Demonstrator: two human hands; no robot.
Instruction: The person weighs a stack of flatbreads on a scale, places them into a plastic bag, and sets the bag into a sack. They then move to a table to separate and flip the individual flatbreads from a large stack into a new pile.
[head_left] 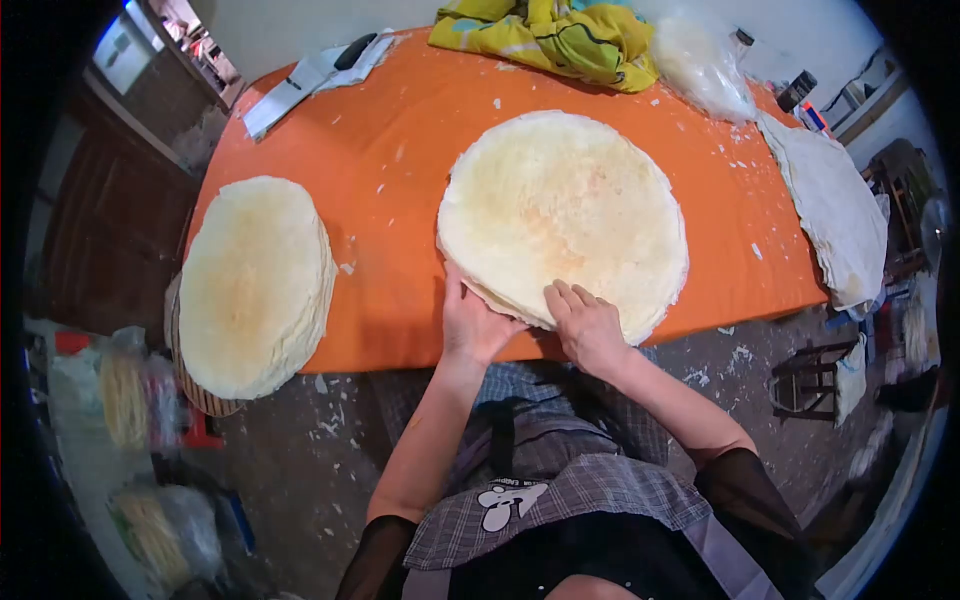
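A thick stack of large round flatbreads (562,215), pale with light brown patches, lies near the table's front edge. My left hand (478,322) holds the near left rim of this stack, its thumb up along the side and its other fingers reaching beneath the edge. On top of the near rim, the fingers of my right hand (585,325) lie flat against the uppermost bread; the thumb is hard to make out. To the left, a second stack of flatbreads (255,290) rests on a round woven mat (215,403) and overhangs the table.
An orange cloth (390,230) with scattered crumbs covers the table. At the back are a yellow cloth (560,45), a clear plastic bag (700,65) and a notebook (290,92). Pale sheets (828,205) hang over the right edge. A stool (808,382) stands on the floor.
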